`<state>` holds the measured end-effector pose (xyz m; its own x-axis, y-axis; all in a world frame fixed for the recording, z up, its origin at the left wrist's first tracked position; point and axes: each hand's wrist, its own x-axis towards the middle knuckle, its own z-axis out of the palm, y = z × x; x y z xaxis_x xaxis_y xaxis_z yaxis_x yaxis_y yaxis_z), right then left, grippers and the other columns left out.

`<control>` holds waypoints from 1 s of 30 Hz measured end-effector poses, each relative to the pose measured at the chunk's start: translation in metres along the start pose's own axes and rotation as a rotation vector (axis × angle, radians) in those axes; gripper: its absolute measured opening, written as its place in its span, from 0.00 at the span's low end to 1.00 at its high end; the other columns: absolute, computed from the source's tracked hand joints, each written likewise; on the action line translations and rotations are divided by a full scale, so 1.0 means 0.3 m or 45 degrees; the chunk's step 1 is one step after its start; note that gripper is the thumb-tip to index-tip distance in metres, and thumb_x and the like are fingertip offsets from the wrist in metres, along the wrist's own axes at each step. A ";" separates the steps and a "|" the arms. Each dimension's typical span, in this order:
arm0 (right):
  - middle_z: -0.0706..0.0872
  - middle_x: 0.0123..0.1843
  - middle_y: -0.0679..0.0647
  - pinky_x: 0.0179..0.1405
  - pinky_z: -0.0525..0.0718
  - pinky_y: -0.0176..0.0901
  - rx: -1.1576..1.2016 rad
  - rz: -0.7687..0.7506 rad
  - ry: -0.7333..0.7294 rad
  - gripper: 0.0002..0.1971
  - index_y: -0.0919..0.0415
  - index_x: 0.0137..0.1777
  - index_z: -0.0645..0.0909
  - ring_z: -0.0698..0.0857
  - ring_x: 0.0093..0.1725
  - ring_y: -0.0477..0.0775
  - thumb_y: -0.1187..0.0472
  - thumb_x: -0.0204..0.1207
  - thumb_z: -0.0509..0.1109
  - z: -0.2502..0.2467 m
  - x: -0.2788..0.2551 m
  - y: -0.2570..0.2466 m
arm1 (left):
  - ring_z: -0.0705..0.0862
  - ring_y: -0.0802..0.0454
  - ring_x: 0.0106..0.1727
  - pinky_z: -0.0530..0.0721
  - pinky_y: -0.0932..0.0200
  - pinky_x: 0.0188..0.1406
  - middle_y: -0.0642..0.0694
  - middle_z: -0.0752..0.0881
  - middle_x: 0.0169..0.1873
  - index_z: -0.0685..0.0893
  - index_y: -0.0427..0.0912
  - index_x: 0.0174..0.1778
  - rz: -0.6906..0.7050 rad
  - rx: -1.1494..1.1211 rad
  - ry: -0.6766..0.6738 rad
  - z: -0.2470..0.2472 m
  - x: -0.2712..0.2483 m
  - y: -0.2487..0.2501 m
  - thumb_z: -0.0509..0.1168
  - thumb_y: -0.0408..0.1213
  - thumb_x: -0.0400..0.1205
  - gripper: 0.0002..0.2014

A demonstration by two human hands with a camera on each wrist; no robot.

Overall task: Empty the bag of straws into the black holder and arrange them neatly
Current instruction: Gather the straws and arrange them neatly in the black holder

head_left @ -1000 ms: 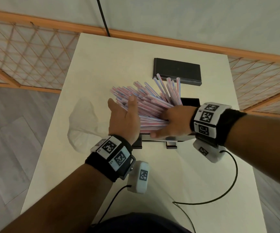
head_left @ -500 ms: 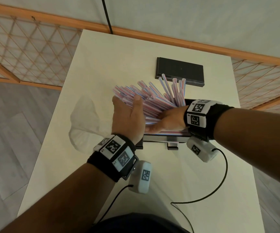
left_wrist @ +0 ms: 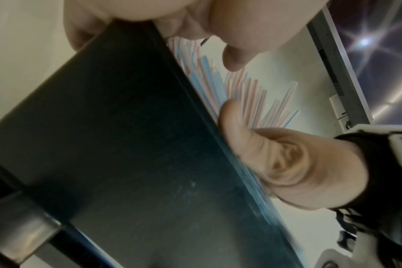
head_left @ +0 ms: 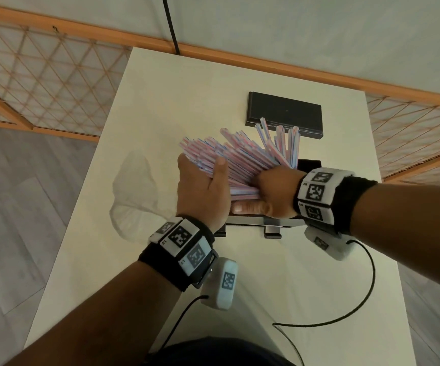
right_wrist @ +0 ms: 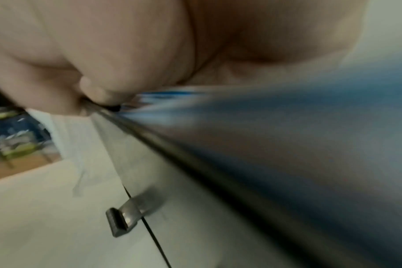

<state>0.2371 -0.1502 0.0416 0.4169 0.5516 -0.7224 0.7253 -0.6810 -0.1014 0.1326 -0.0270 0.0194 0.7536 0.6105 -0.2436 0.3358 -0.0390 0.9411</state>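
On the near half of the cream-white rectangular tabletop [head_left: 292,299], looking down past both banded wrists and trailing a thin black cable [head_left: 366,294] in a loose loop across the bare surface toward the right wrist.

Just beyond, near the middle of the table, pressing the left hand [head_left: 200,188] against the left side of a fan of pink-and-blue striped plastic straws [head_left: 242,157]: fingers straight, thumb lying along the top of the bundle, curling round nothing.

Beside it, closing the right hand [head_left: 274,191] over the same straws near their lower ends, with fingers curled over the top and the thumb lying along the front rim of the black box-shaped holder [head_left: 308,165]. Showing that dark front wall [left_wrist: 126,145] large in the left wrist view, with the right thumb touching its edge. Blurring heavily in the right wrist view and giving only palm, dark wall and a small silvery metal tab [right_wrist: 124,223] at the holder's foot on the table.

Standing with lower ends inside the holder and fanning up and to the left, with a few leaning nearly upright at the back.

To the left, near the table's edge, lying crumpled and flat as a clear thin plastic bag [head_left: 134,191], apart from the holder.

Farther back, lying flat as a black rectangular panel [head_left: 284,112], just behind the straw tips.

Past the far edge, running along as an orange wooden lattice fence [head_left: 42,83], over grey plank flooring [head_left: 15,207], under a pale plain wall [head_left: 292,22].
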 end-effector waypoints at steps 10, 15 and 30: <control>0.88 0.45 0.49 0.47 0.85 0.49 0.138 -0.042 0.496 0.23 0.50 0.52 0.86 0.87 0.44 0.56 0.35 0.66 0.69 0.008 -0.266 0.096 | 0.72 0.42 0.80 0.71 0.38 0.80 0.39 0.73 0.79 0.56 0.36 0.84 0.020 -0.199 0.129 -0.025 -0.004 0.035 0.61 0.66 0.71 0.52; 0.87 0.56 0.48 0.58 0.81 0.48 0.097 -0.075 0.241 0.24 0.51 0.62 0.83 0.84 0.57 0.54 0.40 0.69 0.72 0.089 -0.273 0.110 | 0.81 0.59 0.67 0.75 0.53 0.73 0.54 0.80 0.66 0.62 0.42 0.77 -0.016 -0.324 0.128 -0.011 -0.003 0.056 0.64 0.49 0.81 0.31; 0.83 0.68 0.45 0.68 0.80 0.53 0.232 0.027 0.168 0.45 0.46 0.76 0.73 0.81 0.68 0.54 0.26 0.57 0.66 0.100 -0.085 0.012 | 0.68 0.61 0.75 0.64 0.88 0.53 0.51 0.70 0.79 0.58 0.41 0.87 -0.033 -0.316 0.181 -0.031 -0.013 0.008 0.48 0.51 0.92 0.29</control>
<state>0.2127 -0.1812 0.0391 0.5079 0.5865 -0.6310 0.6096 -0.7622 -0.2178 0.1253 -0.0221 0.0247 0.6539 0.7143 -0.2492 0.1920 0.1619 0.9680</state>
